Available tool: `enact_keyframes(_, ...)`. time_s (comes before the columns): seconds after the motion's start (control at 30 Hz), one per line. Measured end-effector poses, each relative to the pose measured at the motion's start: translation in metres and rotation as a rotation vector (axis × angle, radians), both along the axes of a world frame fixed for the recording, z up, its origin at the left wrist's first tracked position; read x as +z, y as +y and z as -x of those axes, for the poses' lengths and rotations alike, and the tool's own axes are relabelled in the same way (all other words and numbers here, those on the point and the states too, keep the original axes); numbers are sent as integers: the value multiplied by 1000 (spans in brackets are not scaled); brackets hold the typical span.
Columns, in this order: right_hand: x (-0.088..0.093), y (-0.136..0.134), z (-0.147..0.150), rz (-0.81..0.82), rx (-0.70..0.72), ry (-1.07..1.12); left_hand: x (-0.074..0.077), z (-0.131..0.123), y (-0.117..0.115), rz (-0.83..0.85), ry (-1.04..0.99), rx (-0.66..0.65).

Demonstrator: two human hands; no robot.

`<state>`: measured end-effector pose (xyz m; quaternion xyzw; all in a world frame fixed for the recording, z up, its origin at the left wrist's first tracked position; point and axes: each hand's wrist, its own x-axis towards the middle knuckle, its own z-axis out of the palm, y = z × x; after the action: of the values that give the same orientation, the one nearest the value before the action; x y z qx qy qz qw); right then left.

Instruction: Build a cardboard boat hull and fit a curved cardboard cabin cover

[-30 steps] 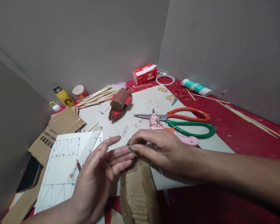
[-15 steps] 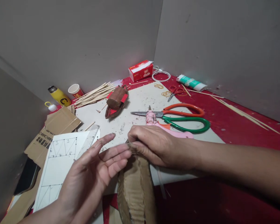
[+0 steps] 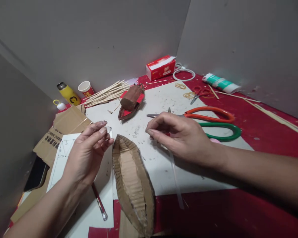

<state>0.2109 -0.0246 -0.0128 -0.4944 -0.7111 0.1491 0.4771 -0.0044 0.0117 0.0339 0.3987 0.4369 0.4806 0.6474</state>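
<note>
A canoe-shaped cardboard hull [image 3: 132, 175] lies between my hands, its pointed end away from me and its corrugated inside facing up. Left of that tip, my left hand [image 3: 88, 153] is raised, thumb and fingertips drawn together. My right hand [image 3: 175, 137] hovers to the right of the hull, thumb and forefinger pinched. Neither hand touches the hull, and anything small in either pinch cannot be made out. Behind my right hand are large scissors [image 3: 223, 130] with orange and green handles, partly covered. Farther back stands a finished brown model boat [image 3: 131, 100] with red parts.
At the back are wooden sticks [image 3: 106, 94], a paper cup [image 3: 86, 89], a yellow bottle [image 3: 69, 94] and a tissue pack [image 3: 161, 68]. Cardboard pieces [image 3: 71, 122] and a phone [image 3: 36, 173] lie left. A brush [image 3: 99, 203] rests on paper. Small red scissors [image 3: 196, 93] lie right.
My right hand has let go of the hull's tip and moved right. My left hand has drawn back left, its fingers curling in. The hull now lies free.
</note>
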Motion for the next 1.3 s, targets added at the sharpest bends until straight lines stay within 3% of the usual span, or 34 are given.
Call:
enact_keyframes(0.23, 5, -6, 3, -25, 61, 14, -23, -2, 15, -95, 112, -48)
enact_keyframes(0.47, 5, -14, 8, -101, 231, -119, -13, -4, -19, -341, 403, -111)
enact_keyframes(0.7, -1, -16, 11, -163, 277, -213, -9, -7, -43, -243, 441, -279)
enact_keyframes(1.07, 0, -19, 9, -62, 326, -339, -13, -8, -41, -110, 334, -277)
enact_keyframes(1.3, 0, -19, 8, -99, 280, -369, -10, -17, -50, -20, 215, -245)
